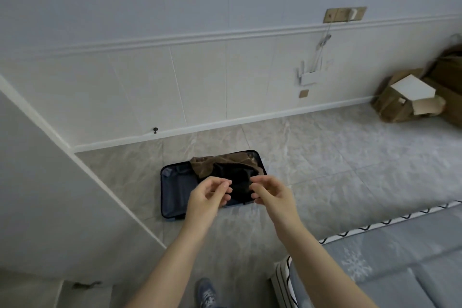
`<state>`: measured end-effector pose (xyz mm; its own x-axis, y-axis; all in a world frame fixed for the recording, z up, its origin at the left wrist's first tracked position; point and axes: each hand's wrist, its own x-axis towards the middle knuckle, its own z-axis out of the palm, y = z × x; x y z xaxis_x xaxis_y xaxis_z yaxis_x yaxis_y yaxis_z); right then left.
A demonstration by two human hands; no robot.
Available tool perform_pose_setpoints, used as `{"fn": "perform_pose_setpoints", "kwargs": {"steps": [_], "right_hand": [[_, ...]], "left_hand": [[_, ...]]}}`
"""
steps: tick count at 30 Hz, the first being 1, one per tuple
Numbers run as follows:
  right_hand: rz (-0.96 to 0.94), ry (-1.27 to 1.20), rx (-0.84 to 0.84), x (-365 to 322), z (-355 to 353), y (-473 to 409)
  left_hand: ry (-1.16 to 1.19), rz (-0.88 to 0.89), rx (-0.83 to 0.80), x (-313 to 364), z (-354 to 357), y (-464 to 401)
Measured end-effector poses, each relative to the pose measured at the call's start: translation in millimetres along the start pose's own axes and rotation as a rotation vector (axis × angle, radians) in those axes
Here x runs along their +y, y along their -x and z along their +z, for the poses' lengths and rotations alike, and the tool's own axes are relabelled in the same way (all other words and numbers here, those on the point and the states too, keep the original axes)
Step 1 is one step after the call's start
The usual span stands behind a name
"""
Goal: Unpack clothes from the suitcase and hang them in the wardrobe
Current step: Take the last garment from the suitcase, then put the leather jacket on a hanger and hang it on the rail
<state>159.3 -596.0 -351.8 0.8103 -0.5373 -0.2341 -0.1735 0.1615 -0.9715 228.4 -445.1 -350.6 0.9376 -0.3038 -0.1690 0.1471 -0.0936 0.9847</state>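
Two bare hands are stretched out in the middle of the frame, above an open suitcase that lies flat on the tiled floor at centre. The task looks to be at its start: the clothes sit in the case and neither hand holds anything. A brown garment is bunched along the case's upper edge, and a black garment lies just below it, partly hidden by the hands.

The left hand sits at centre-left, palm turned inward, its fingers loosely curled and slightly apart, with the thumb near the fingertips but pinching nothing. The right hand mirrors it at centre-right, fingers bent inward toward the other hand and likewise empty. Both forearms run up from the bottom of the frame. The hands appear to hover over the case, not to touch it, though the downward view makes their height hard to judge.

My reading is that the step in hand is reaching for the first garment. The next move would call for lowering both hands to the black or brown cloth, gripping it, and lifting it free without dragging the other piece along. No wardrobe can be made out with certainty; a white panel fills the left of the frame. A bed occupies the lower right, cardboard boxes the right edge, and a shoe shows at the bottom.
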Motion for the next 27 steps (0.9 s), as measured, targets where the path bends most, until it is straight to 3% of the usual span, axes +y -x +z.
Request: {"fn": "perform_pose_setpoints", "kwargs": {"steps": [5,11,14,21,27], "right_hand": [[0.042,0.043,0.029,-4,27,-50],[0.047,0.115,0.003,-16,74,-106],[0.065,0.084,0.047,-18,86,-131],[0.136,-0.018,0.238,-28,67,-190],[0.192,-0.024,0.213,-22,72,-271]], "left_hand": [[-0.007,-0.036,-0.044,12,-22,-63],[0.041,-0.067,0.100,27,-63,-150],[0.045,-0.093,0.094,28,-71,-186],[0.001,-0.215,-0.003,25,-75,-253],[-0.006,-0.283,0.058,20,-76,-334]]}}
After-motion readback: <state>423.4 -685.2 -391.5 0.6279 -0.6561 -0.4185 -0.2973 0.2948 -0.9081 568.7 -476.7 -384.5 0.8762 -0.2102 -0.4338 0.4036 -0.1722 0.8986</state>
